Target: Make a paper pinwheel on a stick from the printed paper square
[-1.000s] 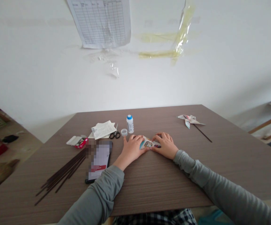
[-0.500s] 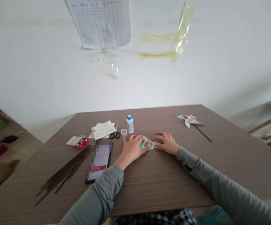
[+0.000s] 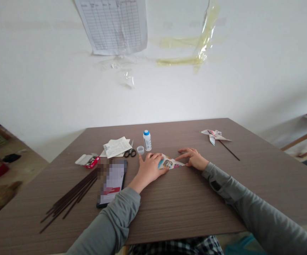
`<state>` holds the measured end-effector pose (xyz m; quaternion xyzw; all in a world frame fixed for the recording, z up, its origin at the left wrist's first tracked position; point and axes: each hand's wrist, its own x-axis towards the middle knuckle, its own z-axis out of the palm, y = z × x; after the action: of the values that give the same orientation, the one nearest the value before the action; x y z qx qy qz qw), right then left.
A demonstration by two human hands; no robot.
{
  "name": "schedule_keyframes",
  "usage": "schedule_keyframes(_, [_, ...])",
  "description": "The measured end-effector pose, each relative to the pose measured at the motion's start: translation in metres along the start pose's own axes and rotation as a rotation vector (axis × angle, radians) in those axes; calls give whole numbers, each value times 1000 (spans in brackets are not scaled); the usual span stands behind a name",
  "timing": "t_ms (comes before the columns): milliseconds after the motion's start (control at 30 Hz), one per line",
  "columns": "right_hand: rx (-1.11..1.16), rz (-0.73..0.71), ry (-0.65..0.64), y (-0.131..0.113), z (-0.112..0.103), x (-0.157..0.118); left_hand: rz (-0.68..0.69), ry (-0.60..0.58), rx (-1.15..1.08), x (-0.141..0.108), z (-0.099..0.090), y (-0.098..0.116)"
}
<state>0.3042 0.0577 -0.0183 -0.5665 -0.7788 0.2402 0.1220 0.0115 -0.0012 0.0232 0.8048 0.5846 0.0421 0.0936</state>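
Note:
A strip of folded printed paper (image 3: 171, 163) with colourful pictures lies flat on the wooden-look table (image 3: 185, 212). My left hand (image 3: 149, 169) rests on its left end and presses it down. My right hand (image 3: 193, 158) lies just to the right, with fingers spread and the index fingertip near the paper's upper edge. Beyond that hand stands apart a finished paper pinwheel (image 3: 214, 136) on a dark stick, lying on the table. The part of the paper under my left fingers is hidden.
Left of my hands lie a phone (image 3: 112, 182) with a blurred screen, a bundle of dark sticks (image 3: 71, 198), and a small red-and-white box (image 3: 87, 161). Farther back are papers (image 3: 117, 147), black-handled scissors (image 3: 130, 153), a white bottle (image 3: 147, 140) with a blue cap, and a small clear lid (image 3: 140, 150).
My right hand has slid rightward and back off the paper, with its fingers now spread. My left hand and the paper have stayed in place.

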Motion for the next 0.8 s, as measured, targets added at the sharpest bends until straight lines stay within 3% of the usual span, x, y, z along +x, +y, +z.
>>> schedule_keyframes(200, [14,-51,77,10,6,-1,10,0,-7,-1,-1,-1])
schedule_keyframes(400, [-28,-253,213,-10,27,-8,-1,8,-11,-3,-4,4])
schedule_keyframes(567, [-94,-212,198,-33,41,-13,1,27,-35,-3,-4,4])
schedule_keyframes(800, [-112,-105,152,-44,35,-15,-17,5,-61,1,-3,3])
